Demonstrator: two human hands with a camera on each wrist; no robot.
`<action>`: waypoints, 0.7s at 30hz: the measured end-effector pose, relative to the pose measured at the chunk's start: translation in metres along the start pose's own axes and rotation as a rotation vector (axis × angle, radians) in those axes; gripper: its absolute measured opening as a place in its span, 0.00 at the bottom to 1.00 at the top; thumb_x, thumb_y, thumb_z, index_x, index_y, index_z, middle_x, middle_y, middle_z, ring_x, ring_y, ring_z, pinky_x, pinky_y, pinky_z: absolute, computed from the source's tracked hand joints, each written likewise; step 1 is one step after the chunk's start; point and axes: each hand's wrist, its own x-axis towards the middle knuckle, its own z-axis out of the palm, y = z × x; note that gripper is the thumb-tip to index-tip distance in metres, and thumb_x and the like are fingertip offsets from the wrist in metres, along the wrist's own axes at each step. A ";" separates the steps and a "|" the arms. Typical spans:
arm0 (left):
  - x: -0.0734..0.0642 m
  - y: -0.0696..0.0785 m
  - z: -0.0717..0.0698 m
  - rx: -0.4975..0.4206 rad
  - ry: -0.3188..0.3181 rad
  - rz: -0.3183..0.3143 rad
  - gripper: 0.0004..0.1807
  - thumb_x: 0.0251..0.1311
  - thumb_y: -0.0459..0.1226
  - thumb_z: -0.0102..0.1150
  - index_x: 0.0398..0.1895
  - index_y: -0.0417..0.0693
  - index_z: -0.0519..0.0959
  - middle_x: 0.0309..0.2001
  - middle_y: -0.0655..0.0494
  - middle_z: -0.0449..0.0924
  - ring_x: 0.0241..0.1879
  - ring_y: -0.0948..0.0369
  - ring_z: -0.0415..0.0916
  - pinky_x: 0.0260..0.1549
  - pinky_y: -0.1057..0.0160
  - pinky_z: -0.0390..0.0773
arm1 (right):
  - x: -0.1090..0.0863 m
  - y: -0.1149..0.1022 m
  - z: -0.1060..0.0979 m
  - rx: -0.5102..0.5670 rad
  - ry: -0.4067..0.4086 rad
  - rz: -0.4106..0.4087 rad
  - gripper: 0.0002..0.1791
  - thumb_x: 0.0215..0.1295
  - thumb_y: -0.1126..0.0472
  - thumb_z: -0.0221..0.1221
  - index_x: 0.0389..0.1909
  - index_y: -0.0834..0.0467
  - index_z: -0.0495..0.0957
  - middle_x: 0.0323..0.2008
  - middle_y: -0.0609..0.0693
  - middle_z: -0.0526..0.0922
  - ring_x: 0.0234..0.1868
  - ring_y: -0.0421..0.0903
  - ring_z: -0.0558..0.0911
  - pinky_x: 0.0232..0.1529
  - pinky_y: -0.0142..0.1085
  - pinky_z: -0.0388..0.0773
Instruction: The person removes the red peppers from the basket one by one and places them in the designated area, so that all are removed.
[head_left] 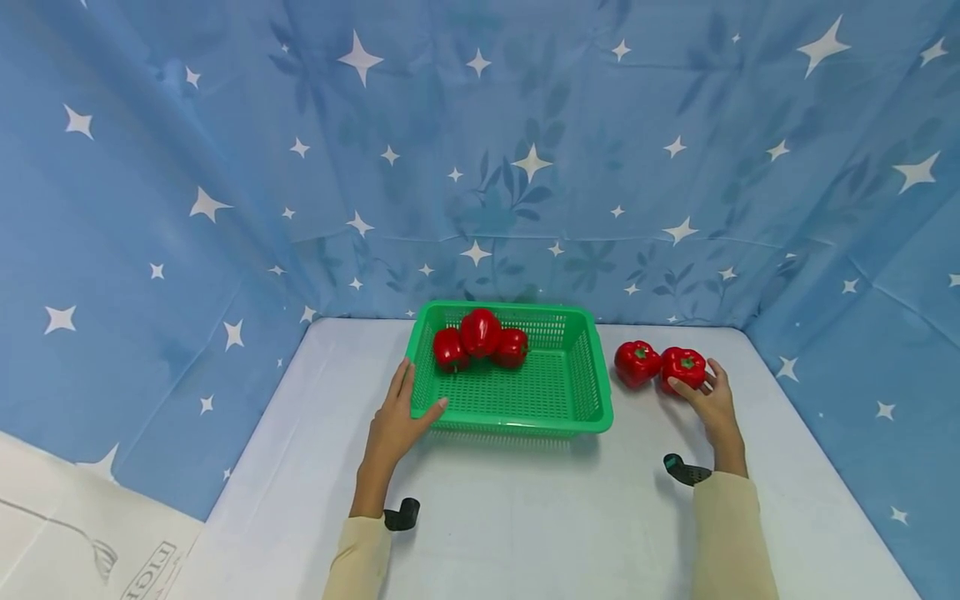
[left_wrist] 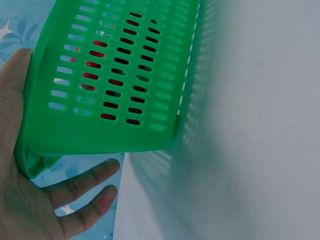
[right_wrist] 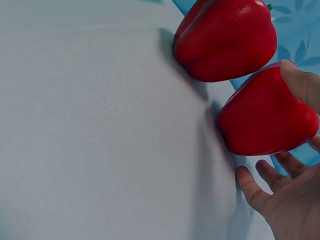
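Observation:
A green plastic basket [head_left: 517, 423] holds three red bell peppers [head_left: 481, 332] piled at its back left. At its front left corner is my left hand [head_left: 397, 427], its thumb by the front rim and its fingers extended along the left side. In the left wrist view, two fingers [left_wrist: 85, 182] stick out straight, apart from the basket wall [left_wrist: 100, 135]. To the right of the basket, my right hand [head_left: 711, 407] holds a red bell pepper [head_left: 682, 365] between thumb and fingers; some fingers stand apart from it. Another red bell pepper [head_left: 637, 363] sits just left of it.
Everything stands on a white-covered table [head_left: 525, 517], backed and flanked by a blue star-patterned curtain [head_left: 480, 150]. Dark wrist-camera mounts [head_left: 402, 514] stick out from both wrists. A white printed sheet [head_left: 82, 533] shows at lower left.

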 end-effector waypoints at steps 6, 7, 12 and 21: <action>0.000 0.000 0.001 -0.005 0.000 0.000 0.52 0.59 0.68 0.51 0.78 0.50 0.50 0.80 0.62 0.40 0.67 0.42 0.67 0.40 0.42 0.80 | -0.002 0.002 -0.003 -0.005 0.000 -0.007 0.60 0.61 0.40 0.63 0.79 0.49 0.29 0.78 0.61 0.37 0.77 0.64 0.45 0.70 0.59 0.56; 0.000 0.000 0.001 -0.007 0.000 0.001 0.52 0.59 0.68 0.51 0.78 0.50 0.50 0.80 0.62 0.40 0.67 0.42 0.67 0.40 0.42 0.80 | -0.002 0.002 -0.003 -0.005 0.006 -0.007 0.60 0.62 0.41 0.63 0.79 0.49 0.29 0.78 0.61 0.37 0.78 0.64 0.45 0.70 0.59 0.56; -0.001 -0.001 0.002 -0.008 0.000 0.003 0.52 0.59 0.68 0.51 0.78 0.50 0.50 0.80 0.61 0.40 0.68 0.44 0.66 0.42 0.42 0.80 | -0.005 0.000 -0.003 -0.009 0.052 0.012 0.58 0.63 0.42 0.62 0.79 0.48 0.31 0.79 0.59 0.39 0.78 0.61 0.46 0.69 0.58 0.57; 0.000 -0.001 0.001 -0.016 0.008 0.009 0.52 0.60 0.68 0.51 0.78 0.49 0.50 0.79 0.62 0.40 0.69 0.43 0.65 0.44 0.39 0.79 | -0.011 -0.013 -0.006 0.031 0.214 -0.014 0.49 0.66 0.47 0.60 0.79 0.45 0.40 0.79 0.54 0.43 0.79 0.55 0.45 0.71 0.55 0.58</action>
